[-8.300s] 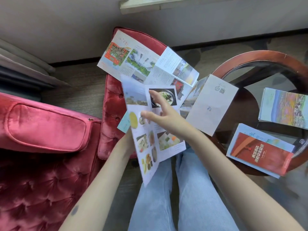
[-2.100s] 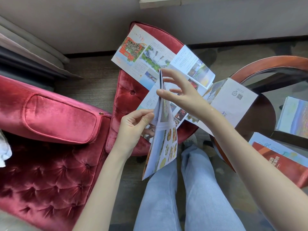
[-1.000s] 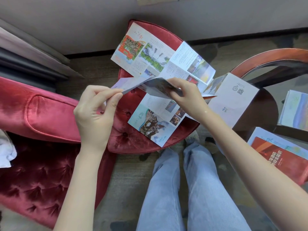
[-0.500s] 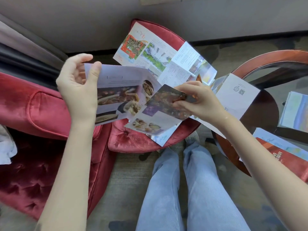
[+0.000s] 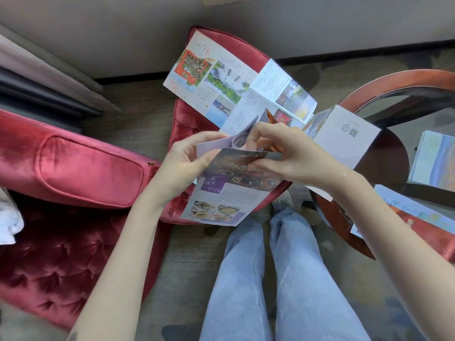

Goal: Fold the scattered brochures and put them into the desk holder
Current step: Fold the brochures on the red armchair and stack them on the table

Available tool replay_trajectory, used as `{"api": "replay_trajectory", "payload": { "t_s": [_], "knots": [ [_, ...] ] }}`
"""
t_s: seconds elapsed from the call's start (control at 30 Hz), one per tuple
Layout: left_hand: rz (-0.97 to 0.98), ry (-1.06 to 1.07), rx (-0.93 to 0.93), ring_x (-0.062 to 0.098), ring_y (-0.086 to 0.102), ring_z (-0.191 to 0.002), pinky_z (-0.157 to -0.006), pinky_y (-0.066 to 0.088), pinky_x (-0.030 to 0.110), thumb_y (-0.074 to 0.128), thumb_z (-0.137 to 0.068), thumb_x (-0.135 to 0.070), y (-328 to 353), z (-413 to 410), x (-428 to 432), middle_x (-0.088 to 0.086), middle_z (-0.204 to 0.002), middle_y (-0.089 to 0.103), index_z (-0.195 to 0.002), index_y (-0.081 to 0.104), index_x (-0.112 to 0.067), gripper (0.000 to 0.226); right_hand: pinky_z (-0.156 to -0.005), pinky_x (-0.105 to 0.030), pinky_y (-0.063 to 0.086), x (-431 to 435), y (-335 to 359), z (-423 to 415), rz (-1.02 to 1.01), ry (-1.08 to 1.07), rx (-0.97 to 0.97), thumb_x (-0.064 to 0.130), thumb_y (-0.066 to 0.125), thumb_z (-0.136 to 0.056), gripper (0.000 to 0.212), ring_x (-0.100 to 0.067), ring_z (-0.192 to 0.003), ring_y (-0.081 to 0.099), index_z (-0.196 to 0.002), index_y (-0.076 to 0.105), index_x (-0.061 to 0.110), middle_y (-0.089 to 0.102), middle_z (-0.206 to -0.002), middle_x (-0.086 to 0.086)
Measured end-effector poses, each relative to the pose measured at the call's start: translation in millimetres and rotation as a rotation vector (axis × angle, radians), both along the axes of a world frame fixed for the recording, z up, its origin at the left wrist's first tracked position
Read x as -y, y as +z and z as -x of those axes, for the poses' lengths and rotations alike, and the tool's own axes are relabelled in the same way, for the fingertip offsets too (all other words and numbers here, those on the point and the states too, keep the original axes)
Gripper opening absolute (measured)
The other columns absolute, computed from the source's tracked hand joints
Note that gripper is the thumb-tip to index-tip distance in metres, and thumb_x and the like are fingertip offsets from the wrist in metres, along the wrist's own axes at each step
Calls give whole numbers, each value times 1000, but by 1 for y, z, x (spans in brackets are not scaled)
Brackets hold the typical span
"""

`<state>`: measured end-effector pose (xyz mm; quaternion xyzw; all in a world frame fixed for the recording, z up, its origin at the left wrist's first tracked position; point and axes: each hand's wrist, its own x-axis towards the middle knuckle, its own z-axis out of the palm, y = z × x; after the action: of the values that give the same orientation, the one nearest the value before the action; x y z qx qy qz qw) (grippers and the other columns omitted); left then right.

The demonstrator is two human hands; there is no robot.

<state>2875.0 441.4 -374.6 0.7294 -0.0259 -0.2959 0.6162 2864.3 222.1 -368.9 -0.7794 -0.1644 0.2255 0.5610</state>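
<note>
I hold a food brochure (image 5: 229,190) with a purple title block over the red stool, its panels partly folded over one another. My left hand (image 5: 187,163) grips its left side, thumb on the front. My right hand (image 5: 283,153) pinches the upper folded panels. A large unfolded map brochure (image 5: 236,87) lies on the stool behind. A white brochure with QR codes (image 5: 344,141) rests at the table edge. No desk holder is in view.
A red velvet stool (image 5: 182,119) stands ahead, a red tufted armchair (image 5: 69,173) to the left. A round glass table with a wooden rim (image 5: 384,84) on the right bears a landscape brochure (image 5: 433,163) and a red one (image 5: 423,230). My legs in jeans (image 5: 270,279) are below.
The food brochure was spread wide between my hands half a second ago. My hands have come together and its panels are now folded in over each other.
</note>
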Motion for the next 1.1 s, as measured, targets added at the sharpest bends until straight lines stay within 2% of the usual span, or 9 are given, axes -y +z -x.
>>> {"api": "replay_trajectory", "payload": {
  "t_s": [0.13, 0.27, 0.33, 0.4, 0.53, 0.67, 0.8, 1.0, 1.1],
  "knots": [
    [12, -143, -113, -1, 54, -117, -86, 47, 15, 71, -73, -28, -9, 10, -3, -22, -124, 60, -120, 55, -36, 50, -74, -17, 39, -1, -2, 2, 97, 36, 53, 2, 52, -73, 12, -19, -79, 48, -77, 56, 12, 62, -77, -8],
    [-30, -130, -115, 8, 48, -128, -101, 45, 28, 72, -76, -11, -15, 13, -3, -10, -137, 52, -133, 47, -26, 63, -80, -5, 32, -4, -3, 3, 118, 103, 4, -1, 63, -75, 24, -7, -84, 55, -73, 53, 21, 61, -74, -1],
    [-56, -136, -59, 10, 46, -130, -108, 39, 35, 75, -72, -8, -17, 15, 4, -8, -138, 51, -135, 44, -26, 72, -85, -8, 33, -5, -3, 3, 87, 131, 11, 1, 69, -76, 19, -17, -104, 60, -72, 56, 14, 65, -80, -4],
    [-11, -85, -52, 6, 47, -128, -107, 39, 26, 79, -66, -11, -19, 19, 11, -16, -134, 53, -131, 44, -33, 77, -92, -14, 30, -7, -1, 4, 101, 149, 20, 4, 70, -75, 13, -24, -116, 54, -73, 58, 8, 67, -95, -7],
    [-55, -19, 21, 9, 45, -130, -109, 38, 32, 79, -66, -19, -24, 20, 18, -6, -139, 50, -127, 43, -42, 75, -103, -25, 22, -8, -2, 7, 189, 201, 46, 8, 71, -77, 10, -10, -133, 35, -79, 61, 9, 62, -116, -3],
    [-45, 33, 39, 6, 52, -123, -103, 43, 25, 78, -69, -24, -30, 20, 19, -16, -126, 58, -122, 50, -45, 64, -104, -26, 29, -8, 1, 3, 185, 229, 120, 2, 71, -75, 10, -20, -130, 40, -79, 62, 2, 54, -130, -9],
    [-80, 85, 83, 3, 52, -122, -101, 42, 20, 57, -81, -11, -40, 20, 13, -24, -122, 59, -121, 53, -44, 52, -105, -41, 32, 1, 5, -4, 287, 204, 191, 9, 72, -76, 14, -24, -128, 41, -82, 61, 5, 49, -134, -8],
    [-50, 393, 116, 1, 60, -106, -86, 48, 16, 41, -81, 5, -39, 0, -13, -4, -120, 57, -119, 50, -27, 51, -105, -52, 28, 35, 0, -5, 465, -81, 241, 9, 70, -77, 12, -29, -130, 36, -88, 69, 11, 52, -131, -6],
    [-57, 501, 124, 12, 55, -116, -98, 48, 32, 44, -81, 5, -35, -11, -35, 8, -137, 44, -134, 35, -21, 60, -111, -38, 27, 54, -9, -1, 438, -272, 165, 4, 64, -80, 11, -23, -136, 29, -82, 65, 15, 41, -139, -7]
  ]
}}
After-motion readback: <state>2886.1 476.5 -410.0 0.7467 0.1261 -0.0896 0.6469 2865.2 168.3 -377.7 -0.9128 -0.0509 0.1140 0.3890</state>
